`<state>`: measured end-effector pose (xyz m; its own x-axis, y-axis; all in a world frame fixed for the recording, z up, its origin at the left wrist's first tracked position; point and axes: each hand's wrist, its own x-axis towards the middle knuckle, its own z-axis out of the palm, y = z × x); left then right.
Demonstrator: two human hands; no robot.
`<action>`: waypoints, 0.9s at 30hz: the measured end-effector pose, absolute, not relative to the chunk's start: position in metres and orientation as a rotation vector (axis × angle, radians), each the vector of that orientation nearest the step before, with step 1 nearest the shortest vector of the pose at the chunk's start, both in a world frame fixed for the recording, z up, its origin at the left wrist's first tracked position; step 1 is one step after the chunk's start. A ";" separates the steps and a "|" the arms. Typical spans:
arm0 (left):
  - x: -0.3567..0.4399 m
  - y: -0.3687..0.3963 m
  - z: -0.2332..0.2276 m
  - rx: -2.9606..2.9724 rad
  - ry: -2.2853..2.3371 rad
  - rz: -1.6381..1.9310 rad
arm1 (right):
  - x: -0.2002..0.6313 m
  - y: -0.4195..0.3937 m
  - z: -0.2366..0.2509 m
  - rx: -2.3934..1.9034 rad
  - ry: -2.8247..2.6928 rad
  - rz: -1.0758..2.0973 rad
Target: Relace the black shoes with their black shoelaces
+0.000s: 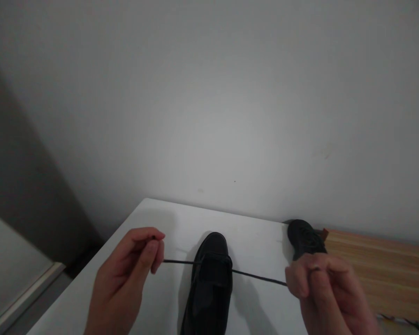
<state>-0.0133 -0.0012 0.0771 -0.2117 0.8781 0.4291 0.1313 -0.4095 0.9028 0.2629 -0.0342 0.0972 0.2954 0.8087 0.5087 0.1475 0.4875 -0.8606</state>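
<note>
A black shoe (209,284) stands on the white table (160,218), its toe pointing away from me. A black lace (254,276) runs through its upper part and is pulled taut to both sides. My left hand (125,274) pinches the left end of the lace between thumb and fingers. My right hand (324,288) grips the right end. A second black shoe (305,237) sits behind my right hand, near the wall, partly hidden by my fingers.
A plain white wall (209,102) rises directly behind the table. A wooden surface (380,265) adjoins the table on the right. The table's left edge drops to a grey floor and a pale panel (14,279).
</note>
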 end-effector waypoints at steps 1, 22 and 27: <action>-0.014 0.002 0.075 1.541 1.299 1.585 | 0.266 -0.032 0.093 -1.080 -1.245 0.502; 0.003 0.023 0.028 2.019 1.355 0.498 | 0.255 0.011 -0.005 -1.489 -1.725 1.028; 0.002 0.020 0.026 1.985 1.319 0.571 | 0.250 0.001 0.010 -1.450 -1.737 1.018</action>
<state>0.0017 0.0199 0.0263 0.3909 0.9204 -0.0087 0.6232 -0.2577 0.7384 0.2499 0.0011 0.0102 -0.1786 0.9839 0.0007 0.4805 0.0879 -0.8726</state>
